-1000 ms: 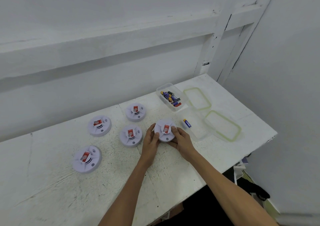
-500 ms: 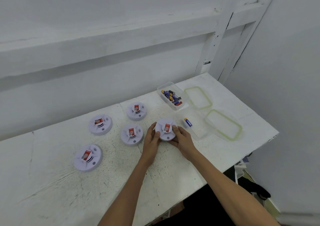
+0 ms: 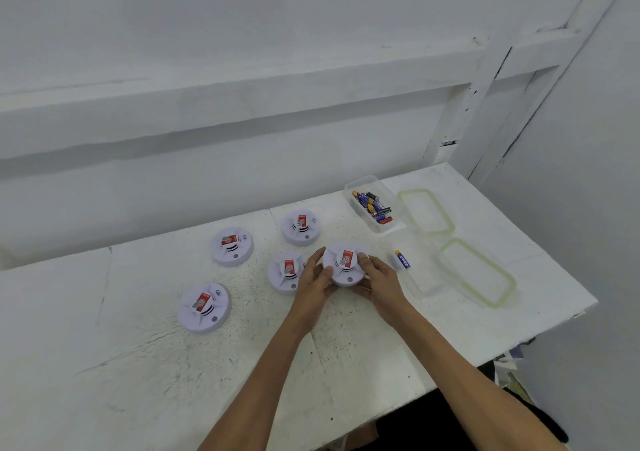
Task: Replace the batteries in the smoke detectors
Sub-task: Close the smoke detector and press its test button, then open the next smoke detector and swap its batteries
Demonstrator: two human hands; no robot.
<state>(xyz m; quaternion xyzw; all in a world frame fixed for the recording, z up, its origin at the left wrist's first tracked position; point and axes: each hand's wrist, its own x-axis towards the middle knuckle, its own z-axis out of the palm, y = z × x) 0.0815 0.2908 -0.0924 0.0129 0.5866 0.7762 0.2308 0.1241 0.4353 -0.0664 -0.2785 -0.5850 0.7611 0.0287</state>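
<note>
On the white table (image 3: 138, 364), near its middle, both hands are clamped on one detector (image 3: 344, 267). The left hand (image 3: 313, 286) grips its left rim, with the thumb lying over the top edge. The right hand (image 3: 381, 286) grips its right rim, with the thumb up beside the red label. This detector is face up and looks slightly tilted toward the camera. Whether its underside touches the table cannot be told.

Four more lie flat to the left, each face up with a red label. The near detector (image 3: 287, 272) sits just beside the left hand, partly hidden by its fingers. The back detector (image 3: 300, 226) is behind that one, close to it. The left detector (image 3: 232, 245) is further out, and the front detector (image 3: 204, 307) lies apart, toward the person.

Right of the hands, a loose battery (image 3: 402, 259), blue with a yellow end, lies in a faint clear tub (image 3: 426, 288). Behind it a second tub (image 3: 389, 227) holds a heap of batteries (image 3: 372, 203). Two clear lids with green seals lie flat beside the tubs: the back lid (image 3: 426, 211) and the front lid (image 3: 476, 272).
</note>
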